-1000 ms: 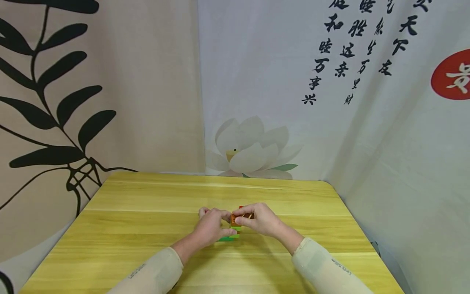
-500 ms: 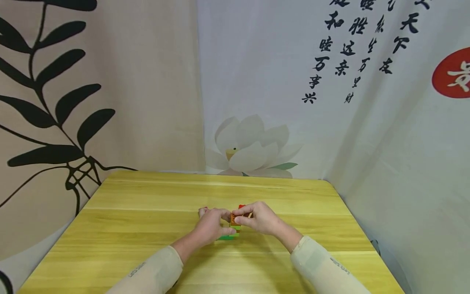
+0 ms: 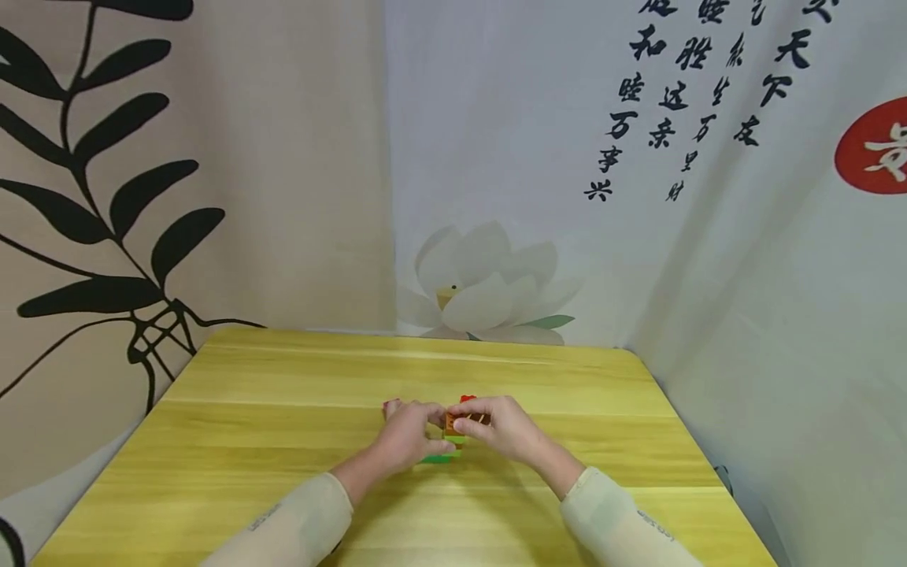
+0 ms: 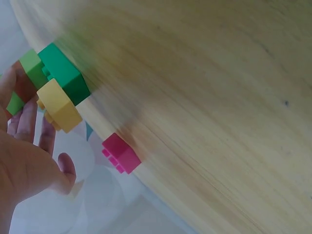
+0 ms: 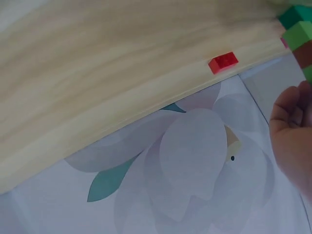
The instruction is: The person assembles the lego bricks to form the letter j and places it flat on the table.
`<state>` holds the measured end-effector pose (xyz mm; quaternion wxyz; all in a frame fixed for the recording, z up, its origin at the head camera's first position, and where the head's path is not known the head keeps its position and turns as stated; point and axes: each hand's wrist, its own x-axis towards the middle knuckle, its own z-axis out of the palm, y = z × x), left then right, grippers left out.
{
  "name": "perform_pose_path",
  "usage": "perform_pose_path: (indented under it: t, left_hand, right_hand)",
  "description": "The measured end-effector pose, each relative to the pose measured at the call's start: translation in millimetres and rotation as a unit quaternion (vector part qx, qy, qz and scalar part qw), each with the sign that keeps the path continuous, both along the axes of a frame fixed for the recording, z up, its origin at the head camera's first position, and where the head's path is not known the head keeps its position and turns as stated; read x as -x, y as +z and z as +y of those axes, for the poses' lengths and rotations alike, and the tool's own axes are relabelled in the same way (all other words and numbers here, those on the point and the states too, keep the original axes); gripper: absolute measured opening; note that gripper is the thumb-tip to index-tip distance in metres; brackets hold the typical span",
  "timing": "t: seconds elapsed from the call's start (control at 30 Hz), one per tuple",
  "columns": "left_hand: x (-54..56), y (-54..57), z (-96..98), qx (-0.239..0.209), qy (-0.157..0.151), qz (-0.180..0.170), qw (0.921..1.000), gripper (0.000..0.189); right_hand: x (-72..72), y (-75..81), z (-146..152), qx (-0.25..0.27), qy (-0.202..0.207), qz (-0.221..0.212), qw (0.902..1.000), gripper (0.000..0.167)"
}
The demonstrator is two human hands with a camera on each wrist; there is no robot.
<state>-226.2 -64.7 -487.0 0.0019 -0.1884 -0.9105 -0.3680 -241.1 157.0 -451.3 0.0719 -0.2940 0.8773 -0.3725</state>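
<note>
White cloth (image 3: 489,118) hung beyond the stack of blocks (image 5: 299,39), and a wooden table (image 3: 248,441) spread beneath it. At the stack's left, the left hand (image 3: 407,433) had its thumb and fingers curved around the layers; how firmly they pressed could not be told. To the stack's right, the right hand (image 3: 506,425) narrowed thumb and fingertips to a pinch at its top. A long dark green block (image 4: 66,75) was at the stack's foot, with a yellow block (image 4: 62,108) just beside. An orange block (image 3: 451,426), uppermost on the stack, was held in the right hand's pinch. Beyond it, a pink block (image 4: 122,153) lay leftward, a red block (image 5: 223,62) rightward.
</note>
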Motion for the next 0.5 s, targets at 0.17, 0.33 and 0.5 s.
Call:
perform_pose_path:
  t: [0.17,0.33,0.5]
  left_hand:
    - [2.4,-0.2,4.3,0.005,-0.002,0.008,1.0,0.039]
    - [0.9,1.4,2.3,0.009,-0.014,0.014,0.9998,0.054]
    - [5.6,19.2,-24.6,0.027,-0.005,0.036,0.999,0.056]
  right_hand:
    - [-3.2,-2.7,3,0.016,-0.009,-0.002,0.9998,0.039]
    - [-3.9,-8.1,7,0.029,-0.03,-0.017,0.999,0.059]
    - [-4.2,-12.6,10,0.041,-0.047,-0.034,0.9975,0.055]
